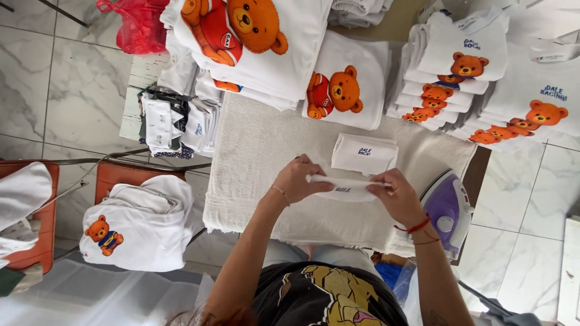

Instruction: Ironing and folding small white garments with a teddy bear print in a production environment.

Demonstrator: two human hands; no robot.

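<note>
My left hand [297,180] and my right hand [394,194] both grip a small white folded garment [344,187] with dark print, held just above a white towel [254,151] spread over the table. Each hand pinches one end of its folded top edge. Just beyond it another small folded white garment [364,153] lies flat on the towel. A purple and white iron [448,209] stands at the towel's right edge, close to my right wrist.
Stacks of white shirts with orange bear prints [453,72] fill the table's far side and right. A stack of small folded clothes [175,124] sits at left. White bear shirts [142,223] are piled on an orange chair. A red bag [139,24] lies on the tiled floor.
</note>
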